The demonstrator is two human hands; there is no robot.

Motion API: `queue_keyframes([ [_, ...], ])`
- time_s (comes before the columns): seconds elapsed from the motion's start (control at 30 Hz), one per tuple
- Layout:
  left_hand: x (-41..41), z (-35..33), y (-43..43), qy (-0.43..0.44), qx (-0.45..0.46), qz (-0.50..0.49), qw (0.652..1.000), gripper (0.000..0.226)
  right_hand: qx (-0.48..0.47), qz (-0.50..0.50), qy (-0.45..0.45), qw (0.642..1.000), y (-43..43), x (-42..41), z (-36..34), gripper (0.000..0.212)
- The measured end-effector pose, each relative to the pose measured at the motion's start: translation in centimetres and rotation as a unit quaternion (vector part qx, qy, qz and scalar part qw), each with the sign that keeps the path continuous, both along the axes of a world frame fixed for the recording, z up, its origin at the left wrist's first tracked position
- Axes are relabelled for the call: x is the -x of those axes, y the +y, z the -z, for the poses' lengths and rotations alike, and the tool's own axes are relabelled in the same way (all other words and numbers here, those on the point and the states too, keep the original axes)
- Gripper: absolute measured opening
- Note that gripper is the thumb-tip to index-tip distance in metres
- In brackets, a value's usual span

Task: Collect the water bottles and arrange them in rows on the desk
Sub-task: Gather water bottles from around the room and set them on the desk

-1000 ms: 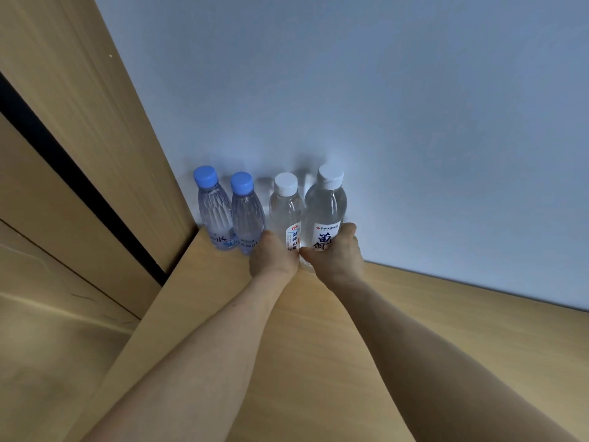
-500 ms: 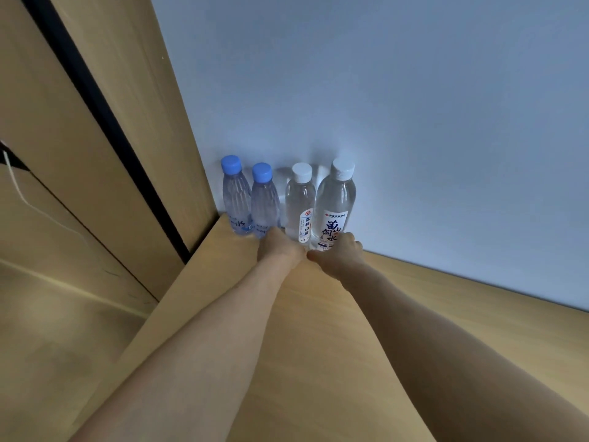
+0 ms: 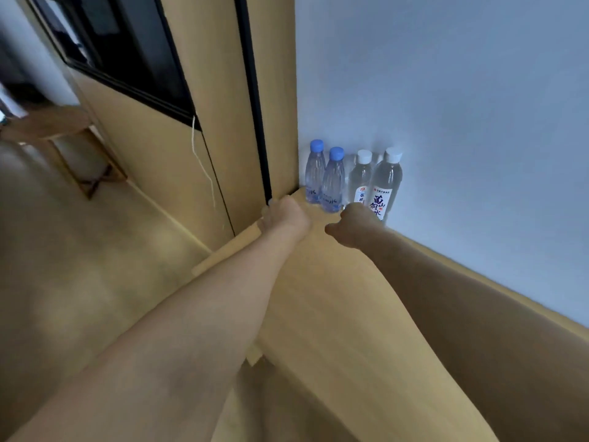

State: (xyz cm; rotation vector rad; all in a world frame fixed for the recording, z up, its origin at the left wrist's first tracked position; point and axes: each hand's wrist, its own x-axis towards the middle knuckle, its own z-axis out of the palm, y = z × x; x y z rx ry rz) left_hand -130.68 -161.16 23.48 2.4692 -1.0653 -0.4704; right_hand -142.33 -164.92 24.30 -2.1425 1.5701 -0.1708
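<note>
Bottles: I see four water bottles upright in one row at the far left corner of the desk, against the white wall.
Order: from the left, the first blue-capped bottle, the second blue-capped bottle, the small white-capped bottle and the tall white-capped bottle. Each stands just beside or touching its neighbour.
Right hand: my view has the right hand low on the desk, directly in front of the two white-capped bottles and covering the foot of their labels. Only the back of the hand faces me and the fingers are hidden, so I cannot tell whether it grips a bottle or merely touches it.
Left hand: the left hand lies at the desk's left edge, just in front of the blue-capped pair and apart from them. It holds nothing and its fingers look relaxed.
Surroundings: a wooden panel with a black strip rises beside the corner. A white cord hangs down the panel below a dark screen. A wooden stool stands on the floor far to the left, blurred.
</note>
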Motion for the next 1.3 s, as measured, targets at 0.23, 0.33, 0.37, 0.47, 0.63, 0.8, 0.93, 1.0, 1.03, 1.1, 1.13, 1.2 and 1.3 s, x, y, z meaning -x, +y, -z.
queue_keyframes([
  [0.23, -0.2, -1.9, 12.2, -0.04, -0.022, -0.125, 0.991, 0.031, 0.014, -0.179, 0.042, 0.983, 10.1, -0.9, -2.8, 0.037],
  [0.33, -1.0, -2.8, 18.2, -0.048, -0.021, -0.183, 0.982, 0.041, 0.0, -0.231, 0.033, 0.972, 14.6, -2.7, -3.0, 0.042],
  [0.37, -1.4, -3.1, 20.3, -0.052, -0.025, -0.207, 0.977, 0.045, -0.001, -0.254, 0.033, 0.967, 16.2, -3.3, -3.1, 0.041],
  [0.47, -2.4, -3.7, 27.1, -0.066, -0.037, -0.272, 0.959, 0.047, -0.025, -0.324, 0.019, 0.945, 21.4, -5.3, -3.4, 0.029],
  [0.63, -3.0, -4.3, 38.8, -0.062, -0.054, -0.367, 0.926, 0.045, -0.046, -0.414, -0.005, 0.909, 31.5, -8.0, -3.9, 0.014],
  [0.8, -2.4, -4.7, 52.1, -0.054, -0.06, -0.442, 0.894, 0.049, -0.05, -0.49, -0.016, 0.87, 43.8, -9.5, -4.6, 0.026],
  [0.93, -0.3, -5.3, 63.2, -0.048, -0.069, -0.504, 0.86, 0.054, -0.05, -0.544, -0.028, 0.837, 54.2, -8.8, -5.5, 0.024],
  [1.0, 1.0, -5.8, 68.5, -0.05, -0.068, -0.523, 0.848, 0.051, -0.053, -0.568, -0.024, 0.821, 59.4, -8.2, -5.8, 0.033],
  [1.03, 1.8, -5.9, 71.2, -0.05, -0.068, -0.533, 0.842, 0.051, -0.048, -0.583, -0.02, 0.811, 62.1, -7.8, -5.9, 0.029],
  [1.1, 3.7, -6.3, 76.7, -0.047, -0.066, -0.559, 0.825, 0.049, -0.033, -0.614, -0.009, 0.788, 67.6, -6.8, -6.3, 0.02],
  [1.13, 4.6, -6.4, 79.3, -0.047, -0.067, -0.571, 0.817, 0.048, -0.029, -0.629, -0.007, 0.776, 70.3, -6.3, -6.5, 0.019],
  [1.2, 6.5, -6.8, 84.5, -0.045, -0.069, -0.594, 0.8, 0.047, -0.02, -0.659, -0.006, 0.752, 75.6, -5.3, -6.8, 0.02],
  [1.3, 9.5, -7.4, 92.1, -0.048, -0.071, -0.63, 0.772, 0.045, -0.019, -0.687, -0.004, 0.726, 83.2, -4.0, -7.2, 0.026],
])
